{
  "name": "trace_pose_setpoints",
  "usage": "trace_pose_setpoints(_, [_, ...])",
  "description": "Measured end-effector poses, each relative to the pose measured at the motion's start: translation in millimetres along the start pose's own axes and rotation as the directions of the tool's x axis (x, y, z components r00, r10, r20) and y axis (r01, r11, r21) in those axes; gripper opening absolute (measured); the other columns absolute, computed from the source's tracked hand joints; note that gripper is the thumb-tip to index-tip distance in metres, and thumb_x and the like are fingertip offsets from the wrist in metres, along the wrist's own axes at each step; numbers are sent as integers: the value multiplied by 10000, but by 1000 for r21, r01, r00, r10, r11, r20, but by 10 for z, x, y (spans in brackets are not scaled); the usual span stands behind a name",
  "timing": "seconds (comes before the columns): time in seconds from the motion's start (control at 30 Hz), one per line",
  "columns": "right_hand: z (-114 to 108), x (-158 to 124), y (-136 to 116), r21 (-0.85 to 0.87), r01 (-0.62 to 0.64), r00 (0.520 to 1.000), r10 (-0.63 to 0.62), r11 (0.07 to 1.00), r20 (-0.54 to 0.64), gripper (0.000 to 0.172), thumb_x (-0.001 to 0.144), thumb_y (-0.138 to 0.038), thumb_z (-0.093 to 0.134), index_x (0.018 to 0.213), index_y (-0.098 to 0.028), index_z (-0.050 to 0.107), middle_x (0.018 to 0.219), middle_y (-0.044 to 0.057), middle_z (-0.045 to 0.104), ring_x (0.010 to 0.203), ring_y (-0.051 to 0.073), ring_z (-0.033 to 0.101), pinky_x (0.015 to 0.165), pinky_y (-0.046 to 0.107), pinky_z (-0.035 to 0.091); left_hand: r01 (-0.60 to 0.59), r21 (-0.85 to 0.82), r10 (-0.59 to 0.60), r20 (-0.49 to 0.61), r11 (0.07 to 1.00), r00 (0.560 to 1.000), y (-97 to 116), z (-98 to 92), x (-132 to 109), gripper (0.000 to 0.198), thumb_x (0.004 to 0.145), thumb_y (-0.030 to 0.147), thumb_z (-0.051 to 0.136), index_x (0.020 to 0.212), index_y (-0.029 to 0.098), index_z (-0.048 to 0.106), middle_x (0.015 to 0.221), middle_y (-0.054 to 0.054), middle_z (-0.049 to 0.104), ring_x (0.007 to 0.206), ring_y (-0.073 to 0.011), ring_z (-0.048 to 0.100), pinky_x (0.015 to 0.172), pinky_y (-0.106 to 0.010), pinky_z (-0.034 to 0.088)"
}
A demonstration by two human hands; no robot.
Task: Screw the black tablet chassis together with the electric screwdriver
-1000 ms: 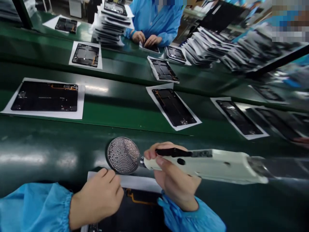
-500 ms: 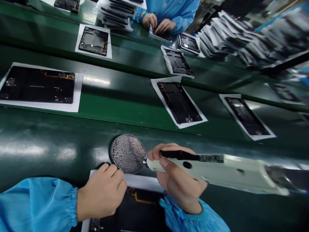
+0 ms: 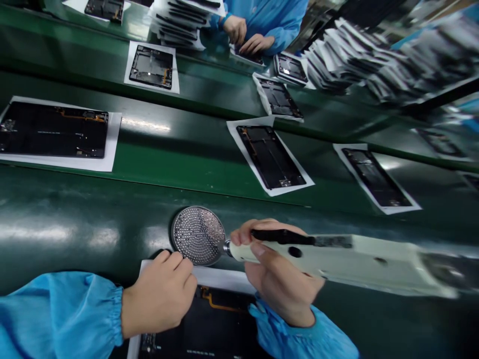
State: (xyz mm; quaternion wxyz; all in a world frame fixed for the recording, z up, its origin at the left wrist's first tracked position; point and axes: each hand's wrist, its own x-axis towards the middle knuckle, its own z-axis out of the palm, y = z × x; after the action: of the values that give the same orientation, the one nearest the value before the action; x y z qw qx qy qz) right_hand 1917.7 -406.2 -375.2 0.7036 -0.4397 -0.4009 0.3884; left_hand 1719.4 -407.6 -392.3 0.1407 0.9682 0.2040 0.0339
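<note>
My right hand point(image 3: 279, 274) is wrapped around a pale electric screwdriver point(image 3: 352, 257) with a black lever, lying nearly level. Its metal tip meets the right side of a round perforated screw plate point(image 3: 198, 235), where small screws sit in many of the holes. Closed with fingers curled in, my left hand point(image 3: 160, 291) rests just below the plate, over the upper left of a dark tablet panel point(image 3: 213, 331). An orange flex cable shows on that panel, which lies on white sheeting. Whatever the left fingers hold, if anything, is hidden.
Beyond my bench, a green belt point(image 3: 164, 164) carries dark panels on white sheets, including a left panel point(image 3: 52, 129) and a middle panel point(image 3: 271, 157). Farther back are tablet frames point(image 3: 151, 66), stacked sheets point(image 3: 179, 25) and a co-worker's hands point(image 3: 254, 42).
The panels on the nearer belt have shifted left. On the farther belt, tablet frames have slid slightly right. The screwdriver's rear end has moved slightly right; both my hands keep their grip.
</note>
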Motion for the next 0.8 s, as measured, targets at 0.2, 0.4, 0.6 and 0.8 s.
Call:
trace_pose_setpoints(0.2, [-171, -102, -480, -2, -6, 999, 6, 1000, -47, 159, 748, -218, 800, 897, -228, 746, 709, -1, 540, 664, 147, 511, 565, 304, 481, -8, -58, 11, 51, 998, 999, -52, -50, 36, 92, 768, 56, 536, 829, 119, 565, 891, -109, 539, 787, -227, 488, 685, -354, 487])
trace_pose_setpoints(0.4, [-210, -307, -396, -24, -45, 992, 47, 999, 118, 203, 846, -147, 668, 1016, -249, 714, 769, 20, 587, 701, 166, 554, 603, 342, 502, -62, 28, 64, -94, 998, 993, 14, 40, 147, 211, 952, 78, 399, 901, 106, 603, 873, -100, 559, 770, -217, 494, 658, -349, 486])
trace_pose_setpoints(0.6, [-271, -352, -273, -45, -27, 984, 34, 999, 177, 244, 876, -114, 622, 1064, -257, 683, 809, 18, 593, 747, 174, 572, 639, 343, 488, -90, 52, 98, -169, 995, 981, 107, 141, 302, 268, 1005, 110, 393, 868, 101, 622, 788, -69, 556, 725, -206, 490, 603, -331, 446])
trace_pose_setpoints(0.8, [-356, -363, -249, -27, -34, 981, 39, 999, 189, 243, 886, -111, 617, 1071, -256, 676, 823, 18, 594, 756, 176, 576, 649, 347, 488, -112, 100, 132, -222, 989, 966, 185, 194, 364, 208, 966, 106, 494, 805, 111, 626, 778, -65, 581, 734, -205, 504, 615, -330, 407])
